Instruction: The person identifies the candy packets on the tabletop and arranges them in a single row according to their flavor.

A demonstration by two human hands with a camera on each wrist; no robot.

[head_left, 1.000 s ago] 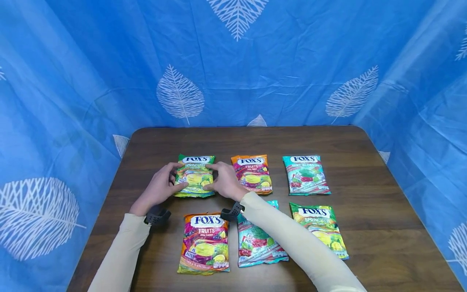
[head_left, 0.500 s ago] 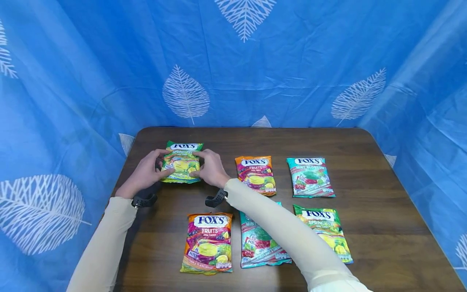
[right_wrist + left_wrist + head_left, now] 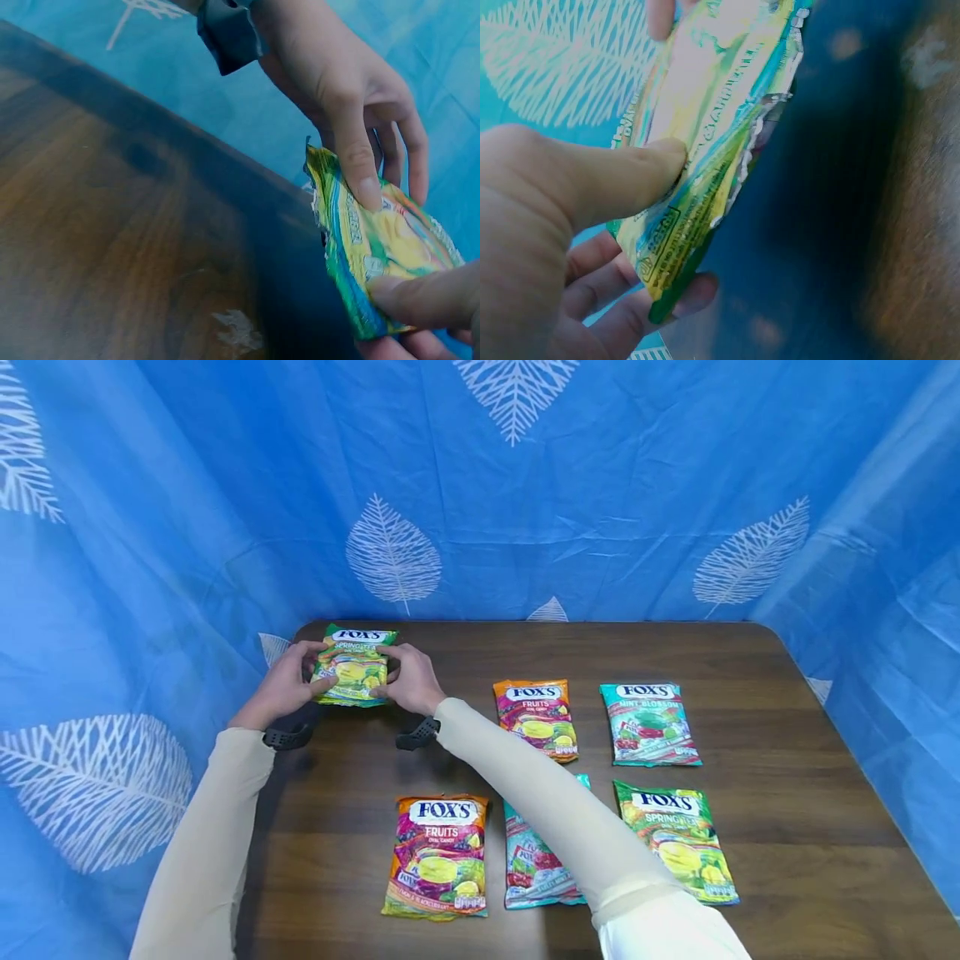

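Note:
A green Fox's Spring Tea candy bag (image 3: 351, 670) is held between both hands near the table's far left corner. My left hand (image 3: 281, 687) grips its left side, thumb on the front and fingers behind, as the left wrist view shows. On the opposite side my right hand (image 3: 412, 681) pinches the bag, its thumb (image 3: 420, 296) pressed on the printed front. Both wrist views show the bag (image 3: 705, 135) raised off the wood, with a dark shadow beside it. Part of the right hand's fingers is hidden behind the bag.
On the brown table (image 3: 810, 827) lie two orange Fruits bags, one farther back (image 3: 536, 720) and one nearer (image 3: 438, 857). A teal Mint Blossom bag (image 3: 650, 725) lies at right, above another Spring Tea bag (image 3: 678, 843). My right forearm partly covers a second teal bag (image 3: 536, 868). Blue curtains (image 3: 540, 527) surround the table.
Both hands have carried the Spring Tea bag from the left end of the back row toward the table's far left corner. The other bags keep their places; the view has shifted slightly.

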